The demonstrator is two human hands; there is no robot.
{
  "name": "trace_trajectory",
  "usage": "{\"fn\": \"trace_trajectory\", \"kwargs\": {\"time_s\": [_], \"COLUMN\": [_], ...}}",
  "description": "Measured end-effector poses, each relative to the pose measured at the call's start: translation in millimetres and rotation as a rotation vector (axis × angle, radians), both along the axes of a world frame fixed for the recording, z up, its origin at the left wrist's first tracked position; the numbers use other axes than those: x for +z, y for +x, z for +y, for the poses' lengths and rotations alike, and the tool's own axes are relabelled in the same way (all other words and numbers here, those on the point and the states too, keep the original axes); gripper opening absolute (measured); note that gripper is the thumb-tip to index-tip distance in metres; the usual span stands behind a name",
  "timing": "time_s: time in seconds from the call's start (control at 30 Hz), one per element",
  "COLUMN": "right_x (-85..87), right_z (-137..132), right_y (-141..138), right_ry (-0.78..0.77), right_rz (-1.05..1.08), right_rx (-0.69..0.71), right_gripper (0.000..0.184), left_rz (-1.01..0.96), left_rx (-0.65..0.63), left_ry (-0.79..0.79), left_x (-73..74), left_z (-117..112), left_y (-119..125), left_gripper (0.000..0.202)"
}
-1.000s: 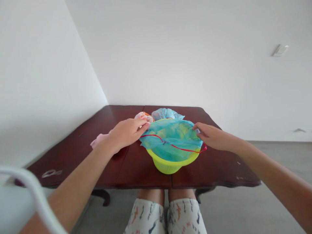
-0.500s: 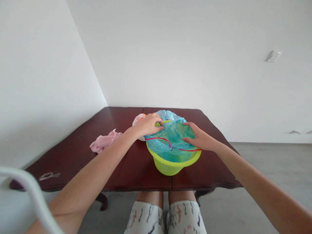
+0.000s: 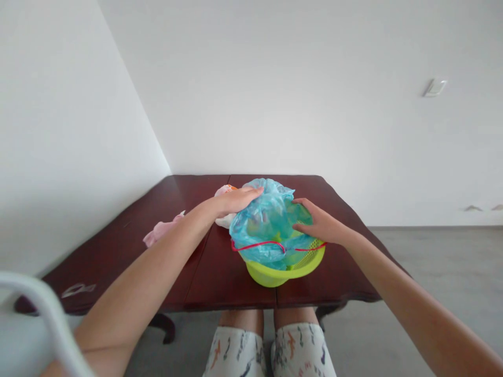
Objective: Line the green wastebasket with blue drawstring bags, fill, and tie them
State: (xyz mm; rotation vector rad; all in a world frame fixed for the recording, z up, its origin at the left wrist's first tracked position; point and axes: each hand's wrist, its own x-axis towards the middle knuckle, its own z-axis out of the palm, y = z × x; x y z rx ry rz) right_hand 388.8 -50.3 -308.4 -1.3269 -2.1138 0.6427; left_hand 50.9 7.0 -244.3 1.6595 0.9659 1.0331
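A thin blue plastic bag (image 3: 255,222) with a red drawstring (image 3: 259,244) lies over and partly inside a yellow-green plastic basket (image 3: 271,276) on the table. My left hand (image 3: 240,199) rests on the bag's far left side, fingers stretched out flat and pointing right. At the basket's right side, my right hand (image 3: 320,224) touches the bag, its thumb and fingers spread apart in a curve. Through the film, the green of the basket shows. Just behind my left hand sits a white plastic bag (image 3: 225,221) with orange print, partly hidden.
The dark red wooden table (image 3: 223,283) has a pink cloth (image 3: 160,232) on its left and a small clear plastic piece (image 3: 78,289) near the left front edge. A white curved tube (image 3: 43,298) crosses the lower left corner. White walls stand behind and to the left.
The blue bag has puffed up and spread leftward over the basket's left rim. My left hand has straightened its fingers and moved slightly left; my right hand has hardly moved.
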Motion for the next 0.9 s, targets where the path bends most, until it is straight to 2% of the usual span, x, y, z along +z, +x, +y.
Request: {"fn": "trace_trajectory", "kwargs": {"time_s": [0.1, 0.23, 0.33, 0.5, 0.6, 0.7, 0.77, 0.83, 0.9], "right_x": [0.1, 1.9, 5.3, 3.8, 1.2, 2.9, 5.3, 6.8, 7.5], "right_z": [0, 4, 8, 12, 4, -23, -50, -75, -92], "right_y": [3, 7, 9, 9, 8, 7, 5, 2, -3], "right_ry": [0.011, 0.005, -0.025, -0.066, 0.065, 0.277, 0.335, 0.339, 0.328], "right_rz": [0.006, 0.029, 0.028, 0.037, 0.025, 0.033, 0.017, -0.023, -0.061], "right_rx": [0.022, 0.082, 0.117, 0.162, 0.100, 0.033, 0.047, 0.098, 0.142], "right_gripper": [0.082, 0.086, 0.083, 0.078, 0.070, 0.047, 0.033, 0.026, 0.027], "left_rz": [0.003, -0.125, -0.103, -0.023, 0.010, 0.058, 0.098, 0.112, 0.145], "left_rx": [-0.127, -0.066, -0.020, -0.099, -0.130, -0.112, -0.042, 0.085, 0.132], "left_ry": [-0.244, -0.301, -0.280, -0.344, -0.350, -0.273, -0.153, 0.085, 0.396], "left_x": [5.6, 0.5, -18.5, -60.9, -79.2, -89.2, -91.3, -89.8, -84.6], "left_z": [-2, 5, 12, 11, 5, -8, -24, -45, -69], "left_y": [-4, -22, -39, -55, -59, -67, -76, -84, -87], "left_gripper": [0.054, 0.050, 0.047, 0.059, 0.069, 0.075, 0.075, 0.076, 0.081]}}
